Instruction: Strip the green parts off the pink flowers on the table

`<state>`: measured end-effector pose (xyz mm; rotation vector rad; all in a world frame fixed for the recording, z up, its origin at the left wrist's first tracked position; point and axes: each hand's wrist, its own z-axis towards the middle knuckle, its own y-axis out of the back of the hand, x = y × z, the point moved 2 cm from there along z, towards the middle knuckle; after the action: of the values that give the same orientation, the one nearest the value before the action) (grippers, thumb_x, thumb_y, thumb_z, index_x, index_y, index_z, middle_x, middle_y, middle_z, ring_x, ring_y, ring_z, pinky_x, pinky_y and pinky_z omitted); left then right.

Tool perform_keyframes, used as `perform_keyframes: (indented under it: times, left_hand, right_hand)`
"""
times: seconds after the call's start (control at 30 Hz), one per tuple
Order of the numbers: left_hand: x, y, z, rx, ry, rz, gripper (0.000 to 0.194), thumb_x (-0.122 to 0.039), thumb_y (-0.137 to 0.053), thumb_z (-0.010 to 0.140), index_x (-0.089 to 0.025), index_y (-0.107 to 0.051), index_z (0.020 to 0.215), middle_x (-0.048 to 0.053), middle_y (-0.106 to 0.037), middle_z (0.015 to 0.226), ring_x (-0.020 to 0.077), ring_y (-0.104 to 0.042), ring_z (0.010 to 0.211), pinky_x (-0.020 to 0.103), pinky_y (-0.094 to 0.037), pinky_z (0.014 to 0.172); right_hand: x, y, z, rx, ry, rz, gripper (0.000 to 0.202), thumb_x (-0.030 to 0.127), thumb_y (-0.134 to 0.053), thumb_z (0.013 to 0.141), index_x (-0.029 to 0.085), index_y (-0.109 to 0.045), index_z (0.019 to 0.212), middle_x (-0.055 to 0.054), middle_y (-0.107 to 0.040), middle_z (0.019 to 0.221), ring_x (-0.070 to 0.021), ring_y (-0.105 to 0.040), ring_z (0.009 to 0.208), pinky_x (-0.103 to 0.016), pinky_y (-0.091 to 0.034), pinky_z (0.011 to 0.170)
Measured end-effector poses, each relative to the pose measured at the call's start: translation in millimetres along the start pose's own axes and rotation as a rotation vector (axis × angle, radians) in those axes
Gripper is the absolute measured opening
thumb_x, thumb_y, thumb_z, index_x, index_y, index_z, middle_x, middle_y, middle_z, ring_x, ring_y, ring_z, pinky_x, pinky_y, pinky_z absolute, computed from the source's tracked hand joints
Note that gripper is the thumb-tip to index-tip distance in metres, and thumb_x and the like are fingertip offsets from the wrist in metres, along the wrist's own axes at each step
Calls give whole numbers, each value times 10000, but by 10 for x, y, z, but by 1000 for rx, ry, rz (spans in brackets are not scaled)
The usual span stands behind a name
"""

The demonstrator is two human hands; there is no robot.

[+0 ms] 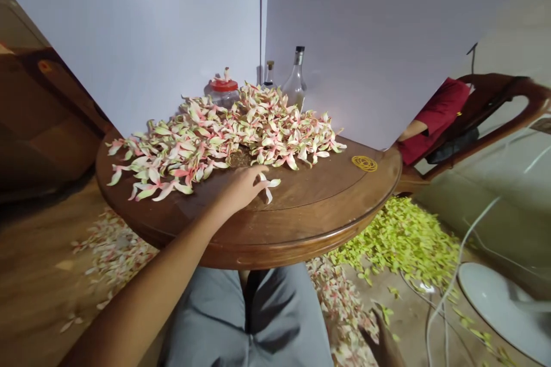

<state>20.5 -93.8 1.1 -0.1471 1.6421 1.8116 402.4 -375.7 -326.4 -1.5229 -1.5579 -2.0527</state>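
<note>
My left hand reaches over the round wooden table, its fingers closed on a small pink-and-white flower at the front of the heap. The large heap of pink, white and green flowers covers the back and left of the tabletop. Low at the right, beside my leg, my right hand is dark and blurred over the flowers on the floor; what its fingers do is unclear.
Behind the heap stand a red-lidded jar and glass bottles. Yellow rubber bands lie at the table's right. Green leaves, cables and a white round base are on the floor. A person's red sleeve shows at right.
</note>
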Motion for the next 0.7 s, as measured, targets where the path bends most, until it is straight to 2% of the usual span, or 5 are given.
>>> perform_keyframes:
  times: [0.1, 0.23, 0.4, 0.53, 0.7]
  left_hand:
    - [-30, -50, -12, -14, -35, -42, 152, -194, -588, 924, -183, -732, 972, 57, -764, 956, 199, -686, 831, 310, -509, 814]
    - [-362, -209, -518, -81, -183, -208, 80, -233, -632, 931, -205, -701, 958, -5, -747, 877, 136, -669, 720, 236, -500, 718]
    - [-870, -688, -1323, 34, -530, -245, 146, -206, -621, 957, -226, -596, 1100, 10, -716, 910, 167, -672, 850, 293, -502, 843]
    - [-767, -966, -1541, 102, -456, -305, 545, -248, -611, 967, -202, -334, 1434, 102, -679, 1186, 189, -664, 1007, 330, -517, 904]
    - [-306, -823, -1533, 58, -254, -437, 648, -171, -598, 946, -244, -208, 1458, 104, -640, 1228, 183, -665, 995, 337, -540, 817]
  right_hand:
    - [334, 170, 100, 17, -78, 160, 700, 746, -638, 683, 235, -598, 1160, -181, -678, 1191, -399, -706, 1040, -488, -603, 764]
    - [1451, 449, -221, 83, 77, 487, 548, 650, -610, 867, 266, -583, 1257, -142, -648, 1246, -289, -683, 1052, -415, -576, 853]
    - [2370, 264, -665, 674, 196, 868, 706, 598, -741, 809, 313, -483, 1401, -133, -595, 1336, -225, -694, 928, -354, -597, 720]
    - [1915, 97, -721, 596, 53, 553, 381, 537, -627, 920, 186, -641, 1068, -31, -655, 793, -150, -634, 632, -294, -547, 601]
    - [681, 202, -569, 502, -79, 260, 380, 502, -555, 972, 146, -620, 856, -4, -578, 689, -126, -560, 618, -276, -508, 607]
